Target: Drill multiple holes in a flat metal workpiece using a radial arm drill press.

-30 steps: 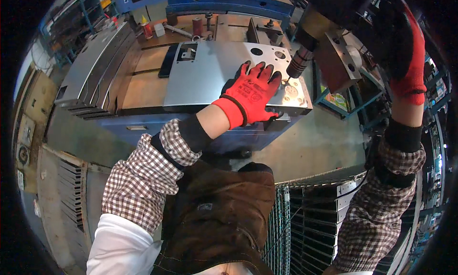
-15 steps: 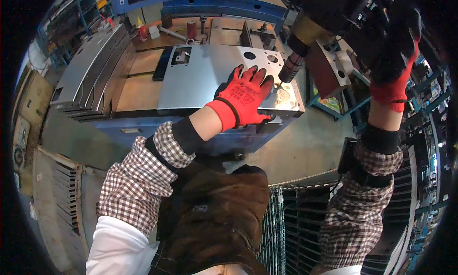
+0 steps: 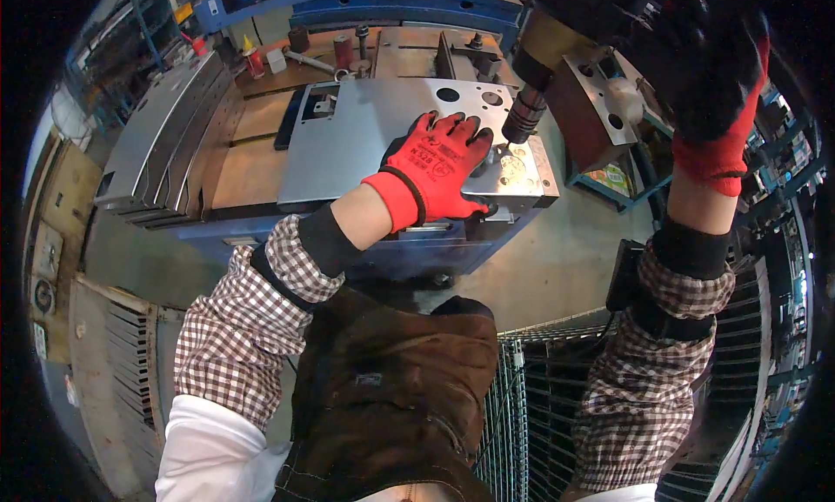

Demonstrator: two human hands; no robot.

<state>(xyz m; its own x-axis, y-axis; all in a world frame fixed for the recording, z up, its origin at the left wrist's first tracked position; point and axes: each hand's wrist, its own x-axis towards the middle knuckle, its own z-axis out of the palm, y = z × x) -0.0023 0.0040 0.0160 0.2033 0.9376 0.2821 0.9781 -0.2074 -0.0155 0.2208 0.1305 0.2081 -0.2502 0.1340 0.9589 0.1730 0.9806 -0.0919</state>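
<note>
My left hand (image 3: 437, 165), in a red glove with black fingertips, lies spread on a flat sheet-metal panel (image 3: 365, 145). Its thumb reaches over the panel's front edge. The panel has round holes and a square cutout. Right beside my fingers, a drill chuck (image 3: 524, 115) points down at the panel's right end, its short bit close to the metal; whether it touches I cannot tell. My right hand (image 3: 722, 93), gloved alike, is raised at the upper right beside the drill press head (image 3: 557, 41). Its fingers are lost in the dark, and anything in them is hidden.
Several bent metal panels (image 3: 165, 145) stand stacked at the left of the worktable. Behind lie a hammer (image 3: 309, 63), a small red bottle (image 3: 253, 60) and a clamp block (image 3: 470, 60). A red box-shaped metal part (image 3: 596, 110) sits at the right. A wire rack (image 3: 539, 398) stands near my legs.
The whole view has shifted slightly. My left hand keeps its place on the panel, and my right hand stays raised. A little less of the bit shows below the chuck.
</note>
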